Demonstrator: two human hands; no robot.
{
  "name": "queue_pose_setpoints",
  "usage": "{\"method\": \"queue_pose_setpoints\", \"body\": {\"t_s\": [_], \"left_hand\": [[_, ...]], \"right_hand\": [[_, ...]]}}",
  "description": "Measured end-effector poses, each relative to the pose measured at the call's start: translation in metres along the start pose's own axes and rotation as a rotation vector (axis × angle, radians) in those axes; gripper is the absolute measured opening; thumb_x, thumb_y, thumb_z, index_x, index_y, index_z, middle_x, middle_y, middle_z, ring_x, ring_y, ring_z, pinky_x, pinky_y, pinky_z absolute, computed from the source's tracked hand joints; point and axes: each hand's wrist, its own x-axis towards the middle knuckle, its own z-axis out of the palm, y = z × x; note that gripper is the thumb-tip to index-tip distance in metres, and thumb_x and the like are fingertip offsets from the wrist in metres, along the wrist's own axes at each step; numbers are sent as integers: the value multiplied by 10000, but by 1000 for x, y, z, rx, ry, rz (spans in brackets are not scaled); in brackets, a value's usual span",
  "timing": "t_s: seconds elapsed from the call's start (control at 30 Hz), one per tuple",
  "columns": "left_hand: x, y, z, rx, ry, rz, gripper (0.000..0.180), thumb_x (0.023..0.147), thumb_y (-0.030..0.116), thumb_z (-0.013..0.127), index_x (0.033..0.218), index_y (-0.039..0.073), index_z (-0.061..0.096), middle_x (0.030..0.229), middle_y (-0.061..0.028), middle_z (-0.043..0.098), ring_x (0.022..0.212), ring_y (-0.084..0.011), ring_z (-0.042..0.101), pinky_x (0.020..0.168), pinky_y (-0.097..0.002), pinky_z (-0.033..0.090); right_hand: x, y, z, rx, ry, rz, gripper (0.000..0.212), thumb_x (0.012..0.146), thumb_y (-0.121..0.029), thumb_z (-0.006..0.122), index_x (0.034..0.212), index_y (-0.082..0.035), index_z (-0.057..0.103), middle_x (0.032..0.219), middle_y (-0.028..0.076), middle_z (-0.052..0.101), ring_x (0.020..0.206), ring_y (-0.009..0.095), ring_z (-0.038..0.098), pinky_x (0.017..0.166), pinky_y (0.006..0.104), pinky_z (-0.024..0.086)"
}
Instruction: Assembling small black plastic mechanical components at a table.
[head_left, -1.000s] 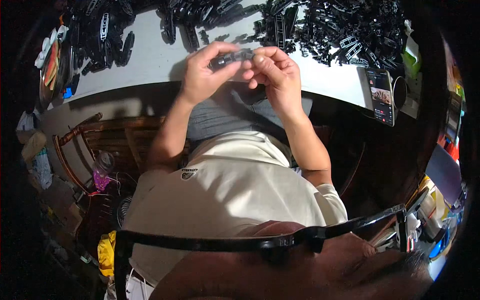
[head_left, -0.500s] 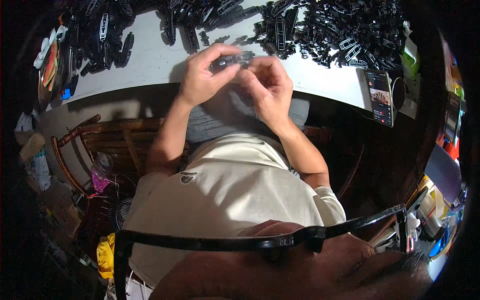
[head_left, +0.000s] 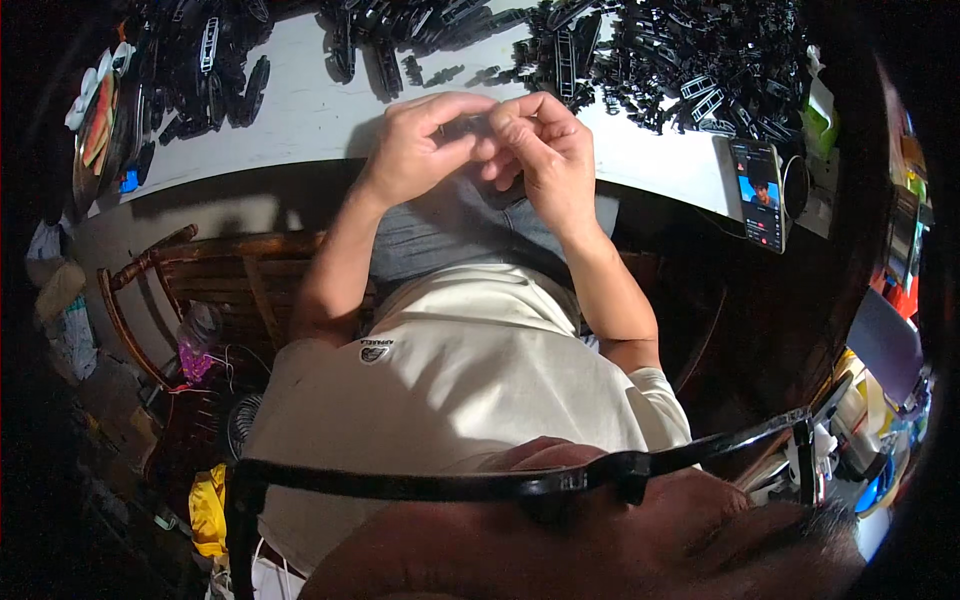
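Note:
Close to the table's near edge, my left hand [head_left: 425, 145] and my right hand [head_left: 548, 150] meet at the fingertips. Between the left thumb and forefinger sits a small dark plastic piece [head_left: 462, 128], largely covered by the fingers. My right hand has its thumb and fingertips pinched together against the left fingertips; what they grip is hidden. Beyond the hands lie several small black plastic parts [head_left: 440, 75] on the white table [head_left: 300, 110].
Heaps of black plastic parts [head_left: 690, 60] cover the table's far right, with more black pieces [head_left: 215, 75] at the far left. A lit phone [head_left: 760, 195] leans at the right edge. A wooden chair [head_left: 215, 260] stands at the lower left.
My right hand has turned and closed in against the left fingertips. The dark piece with a clear end, plainer before, is now mostly covered. The phone's picture has changed.

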Motion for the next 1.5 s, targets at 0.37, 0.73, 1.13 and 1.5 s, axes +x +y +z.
{"method": "queue_pose_setpoints", "body": {"t_s": [0.37, 0.73, 1.13, 1.5], "left_hand": [[1, 6, -17, -122, -170, 26, 239, 952, 62, 674, 1178, -2, 714, 1120, -119, 757, 1019, -211, 724, 900, -337, 562], [-13, 16, -38, 243, -100, 15, 337, 919, -6, 667, 1244, 70, 711, 1040, -75, 746, 893, -194, 735, 754, -300, 599], [4, 3, -68, 975, 20, 154, 373, 812, 24, 754, 1172, 119, 724, 1280, -48, 604, 912, -229, 688, 777, -379, 593], [-23, -12, -55, 97, 416, -55, 261, 875, -52, 739, 1119, 24, 690, 1058, -24, 714, 805, -49, 640, 709, -225, 527]], "right_hand": [[-6, 0, -5, -801, 103, -172, 261, 974, -252, 729, 1080, -20, 679, 814, 192, 742, 669, 317, 733, 594, 409, 549], [-17, -29, -16, -1259, -282, -219, 328, 928, -360, 746, 979, -43, 677, 802, 171, 722, 742, 387, 718, 646, 463, 567], [58, -1, 17, -1511, 0, -781, 367, 794, -97, 708, 1158, -141, 727, 1021, 64, 650, 953, 244, 695, 709, 372, 601], [51, 5, 18, -1515, 12, -806, 177, 802, -83, 682, 977, -91, 706, 942, 77, 667, 890, 263, 682, 681, 374, 595]]}}
